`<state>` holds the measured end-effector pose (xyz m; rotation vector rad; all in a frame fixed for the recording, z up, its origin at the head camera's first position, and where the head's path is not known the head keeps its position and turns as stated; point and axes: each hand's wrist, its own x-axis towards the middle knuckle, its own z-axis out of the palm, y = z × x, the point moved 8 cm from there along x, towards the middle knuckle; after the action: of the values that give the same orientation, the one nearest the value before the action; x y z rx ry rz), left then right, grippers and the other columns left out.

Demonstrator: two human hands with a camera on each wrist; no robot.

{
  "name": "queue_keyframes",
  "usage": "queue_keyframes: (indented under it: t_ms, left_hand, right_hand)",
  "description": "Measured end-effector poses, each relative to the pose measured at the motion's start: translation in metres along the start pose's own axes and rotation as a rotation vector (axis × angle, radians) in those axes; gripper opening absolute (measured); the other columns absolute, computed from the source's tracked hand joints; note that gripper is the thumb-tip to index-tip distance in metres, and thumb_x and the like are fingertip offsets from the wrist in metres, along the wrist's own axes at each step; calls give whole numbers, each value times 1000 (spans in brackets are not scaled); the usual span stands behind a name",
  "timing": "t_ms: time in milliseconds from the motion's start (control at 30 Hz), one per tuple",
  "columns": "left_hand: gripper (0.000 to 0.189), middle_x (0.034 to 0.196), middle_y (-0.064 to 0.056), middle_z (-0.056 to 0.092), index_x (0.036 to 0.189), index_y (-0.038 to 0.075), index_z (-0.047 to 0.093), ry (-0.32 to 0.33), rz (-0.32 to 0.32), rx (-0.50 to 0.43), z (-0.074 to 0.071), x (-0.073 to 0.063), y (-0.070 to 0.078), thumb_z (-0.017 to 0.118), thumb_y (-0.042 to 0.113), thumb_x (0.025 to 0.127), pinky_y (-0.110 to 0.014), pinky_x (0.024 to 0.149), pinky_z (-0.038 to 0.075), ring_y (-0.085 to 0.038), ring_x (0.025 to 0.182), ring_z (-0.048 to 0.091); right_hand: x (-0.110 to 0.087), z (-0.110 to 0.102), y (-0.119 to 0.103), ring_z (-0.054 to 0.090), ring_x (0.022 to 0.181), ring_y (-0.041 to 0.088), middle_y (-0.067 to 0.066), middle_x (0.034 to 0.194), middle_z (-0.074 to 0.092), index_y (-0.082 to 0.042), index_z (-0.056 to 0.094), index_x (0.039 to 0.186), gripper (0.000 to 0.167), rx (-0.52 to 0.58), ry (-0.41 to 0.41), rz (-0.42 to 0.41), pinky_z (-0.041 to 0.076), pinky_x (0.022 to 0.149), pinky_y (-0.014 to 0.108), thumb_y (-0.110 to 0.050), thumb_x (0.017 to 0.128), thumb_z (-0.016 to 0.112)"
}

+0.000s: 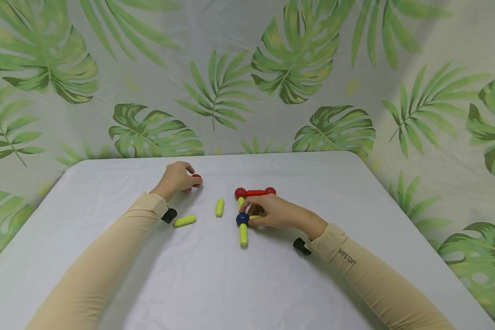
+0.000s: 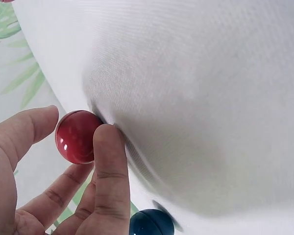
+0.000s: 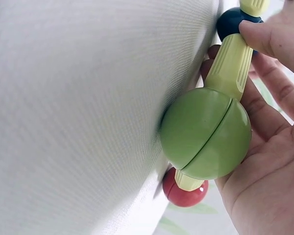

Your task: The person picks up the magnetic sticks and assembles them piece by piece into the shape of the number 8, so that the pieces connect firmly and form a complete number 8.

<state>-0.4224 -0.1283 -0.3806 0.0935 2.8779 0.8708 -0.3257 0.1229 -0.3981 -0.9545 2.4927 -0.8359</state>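
My left hand holds a glossy red ball between thumb and fingers, close over the white table at the back left. A blue ball lies just beyond those fingers. At the centre, my right hand grips another blue ball, its thumb pressing on it. From that ball one yellow rod points toward me, and a ridged yellow rod runs to a green ball under the palm, hidden from the head view. Beyond, a red rod joins two red balls.
Two loose yellow rods lie between the hands, one upright in view and one slanted near the left wrist. A white cloth covers the table. A leaf-patterned curtain hangs behind it.
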Motion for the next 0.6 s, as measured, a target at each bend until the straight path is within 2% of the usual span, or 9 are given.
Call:
queue_keyframes:
  t_ms: [233, 400, 500, 600]
  left_hand:
    - [35, 74, -6, 73, 115, -1, 70, 17, -2, -8, 3, 2, 0, 78, 28, 96, -20, 60, 48, -12, 59, 68]
    - [30, 82, -8, 72, 103, 1, 71, 32, -4, 4, 2, 2, 2, 78, 29, 96, -21, 61, 47, -11, 59, 65]
    - [30, 88, -11, 72, 101, 1, 71, 37, -2, 14, 2, 1, 3, 78, 30, 97, -22, 63, 47, -11, 61, 62]
    - [29, 88, -11, 73, 100, 1, 71, 47, 6, 2, 1, 0, 3, 78, 29, 96, -23, 65, 47, -10, 62, 61]
  right_hand:
    - [0, 0, 0, 73, 111, 12, -1, 116, 78, -16, 68, 127, 30, 1, 4, -1, 58, 103, 32, -12, 99, 78]
    - [0, 0, 0, 73, 111, 12, -1, 117, 78, -17, 69, 127, 29, 2, 4, -8, 58, 103, 32, -12, 100, 77]
    - [0, 0, 0, 73, 111, 11, -1, 118, 78, -17, 69, 127, 28, -2, 6, -13, 57, 103, 31, -13, 100, 77]
    - [-1, 0, -1, 73, 111, 11, -1, 117, 78, -16, 69, 126, 28, -6, 9, -21, 57, 102, 31, -12, 100, 77]
